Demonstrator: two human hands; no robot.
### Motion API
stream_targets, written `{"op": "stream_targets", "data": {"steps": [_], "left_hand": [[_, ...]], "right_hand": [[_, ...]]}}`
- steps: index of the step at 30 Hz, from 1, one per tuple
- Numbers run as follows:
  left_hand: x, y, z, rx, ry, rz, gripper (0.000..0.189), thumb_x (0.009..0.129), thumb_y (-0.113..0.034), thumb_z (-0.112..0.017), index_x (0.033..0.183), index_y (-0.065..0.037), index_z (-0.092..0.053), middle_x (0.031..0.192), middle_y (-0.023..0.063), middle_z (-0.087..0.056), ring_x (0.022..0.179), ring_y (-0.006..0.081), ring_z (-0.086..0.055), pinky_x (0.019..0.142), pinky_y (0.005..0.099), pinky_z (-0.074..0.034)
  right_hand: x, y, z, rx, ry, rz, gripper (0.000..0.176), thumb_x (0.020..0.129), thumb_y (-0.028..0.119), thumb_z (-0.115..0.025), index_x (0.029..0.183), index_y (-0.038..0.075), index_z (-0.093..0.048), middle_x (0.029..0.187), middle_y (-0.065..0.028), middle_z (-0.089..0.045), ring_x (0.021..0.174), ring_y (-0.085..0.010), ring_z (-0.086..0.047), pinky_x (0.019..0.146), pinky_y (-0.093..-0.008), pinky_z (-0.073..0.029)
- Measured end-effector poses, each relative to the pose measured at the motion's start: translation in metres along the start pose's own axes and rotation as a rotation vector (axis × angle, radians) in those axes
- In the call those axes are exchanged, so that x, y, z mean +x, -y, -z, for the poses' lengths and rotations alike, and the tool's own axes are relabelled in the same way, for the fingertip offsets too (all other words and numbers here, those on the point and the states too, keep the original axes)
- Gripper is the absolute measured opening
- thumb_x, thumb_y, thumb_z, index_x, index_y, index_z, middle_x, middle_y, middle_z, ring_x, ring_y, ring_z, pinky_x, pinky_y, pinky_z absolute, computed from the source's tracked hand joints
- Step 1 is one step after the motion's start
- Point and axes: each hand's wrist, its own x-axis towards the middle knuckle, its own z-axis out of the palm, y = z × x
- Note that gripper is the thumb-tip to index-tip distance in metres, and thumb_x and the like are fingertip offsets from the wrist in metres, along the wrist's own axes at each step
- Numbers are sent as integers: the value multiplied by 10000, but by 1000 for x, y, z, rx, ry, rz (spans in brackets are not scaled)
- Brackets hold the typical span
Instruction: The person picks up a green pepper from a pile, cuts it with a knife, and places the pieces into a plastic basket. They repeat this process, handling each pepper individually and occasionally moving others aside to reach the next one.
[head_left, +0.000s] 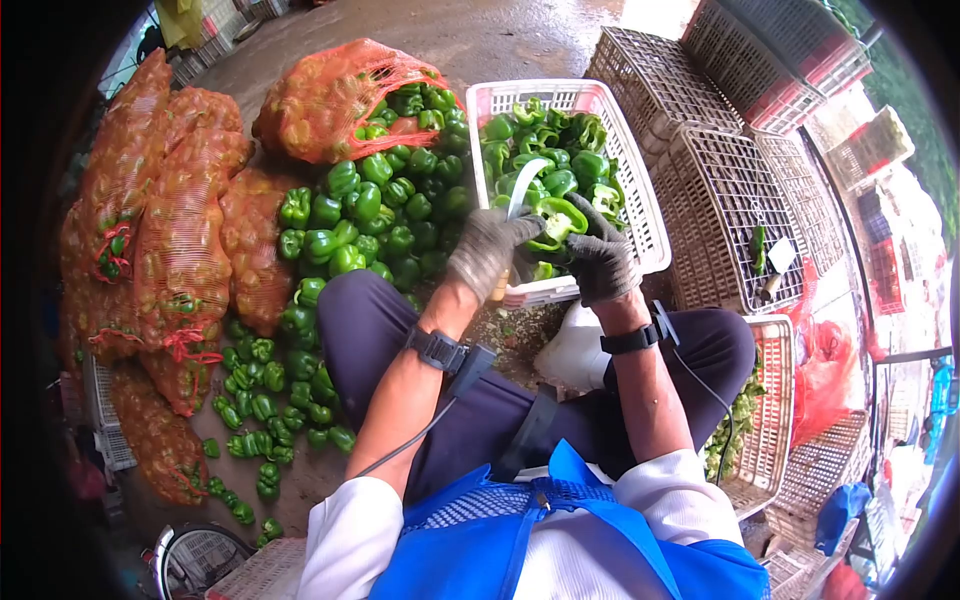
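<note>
My left hand (492,248), in a grey work glove, is closed around a knife (524,185) with a pale curved blade pointing up and away from me. Part of its yellowish handle shows below the fist. My right hand (604,258), gloved in a dark knit, pinches a cut green bell pepper (556,224), its hollow inside facing up. The left thumb reaches to the pepper's near side. Both hands are over the near end of a white plastic crate (655,225), in which cut green peppers (560,160) are heaped.
Whole green bell peppers (385,215) cover the floor to the left, spilling from an orange mesh sack (310,105). Full mesh sacks (185,220) stand further left. Stacked crates (725,215) rise on the right. A crate (780,400) with green scraps (738,430) is by my right knee.
</note>
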Motion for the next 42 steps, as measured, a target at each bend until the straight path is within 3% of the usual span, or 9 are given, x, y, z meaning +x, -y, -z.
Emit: {"op": "stream_targets", "data": {"steps": [9,12,15,18,23,27,32,37,42], "left_hand": [[-18,-25,-10,-147,29,-112,255,800,-84,-629,999,73,-657,727,65,-653,516,120,-591,462,261,-479],[-6,-9,-3,277,-55,-385,318,778,-81,-626,1054,76,-636,725,42,-654,569,117,-603,531,269,-494],[-7,-11,-5,321,-81,-266,333,758,-80,-612,1059,62,-622,694,61,-647,604,132,-610,576,290,-500],[6,10,-4,740,-90,-534,300,741,-79,-603,1016,39,-622,663,112,-624,584,141,-603,558,306,-493],[14,23,-6,921,-209,-428,209,726,-144,-600,873,5,-611,656,215,-609,669,374,-638,588,412,-504],[10,16,-14,956,-221,-234,227,728,-197,-580,866,-21,-618,666,223,-611,701,409,-625,648,465,-506],[17,24,-11,1132,-320,-287,291,731,-202,-589,970,-43,-639,729,229,-635,731,404,-635,694,470,-512],[19,34,-11,1309,-387,-402,331,728,-181,-588,1047,-108,-634,788,207,-654,703,385,-639,668,463,-516],[18,40,-10,1363,-397,-426,346,722,-161,-589,1065,-135,-626,801,187,-662,688,376,-641,645,458,-514]], "right_hand": [[-4,18,-15,-487,-84,41,591,790,139,-754,1306,-9,-506,1092,-75,-649,870,-117,-626,696,-244,-534],[-8,20,-30,-793,-139,86,498,808,144,-737,1246,-9,-557,996,-60,-672,769,-90,-630,616,-219,-518],[-9,2,-29,-874,-261,95,320,841,171,-674,1098,-12,-623,775,-53,-675,597,-91,-618,516,-220,-486],[-4,-2,-32,-836,-359,91,282,835,188,-664,1020,-22,-633,725,-67,-667,544,-102,-607,473,-223,-465],[5,-14,-27,-734,-425,54,237,799,179,-662,907,-30,-639,645,-78,-637,446,-123,-579,394,-249,-429],[15,-24,-16,-716,-454,-6,231,802,186,-681,893,-23,-640,642,-61,-622,439,-119,-555,398,-235,-432],[27,-40,15,-499,-405,-42,225,804,197,-666,939,17,-657,733,-51,-627,491,-143,-573,425,-255,-463],[26,-35,10,-865,-459,-75,337,818,329,-701,876,-1,-667,638,-31,-591,486,-117,-513,467,-273,-418],[28,-45,16,-677,-432,5,283,822,276,-690,880,0,-673,658,-41,-617,531,-120,-540,489,-276,-432]]}}
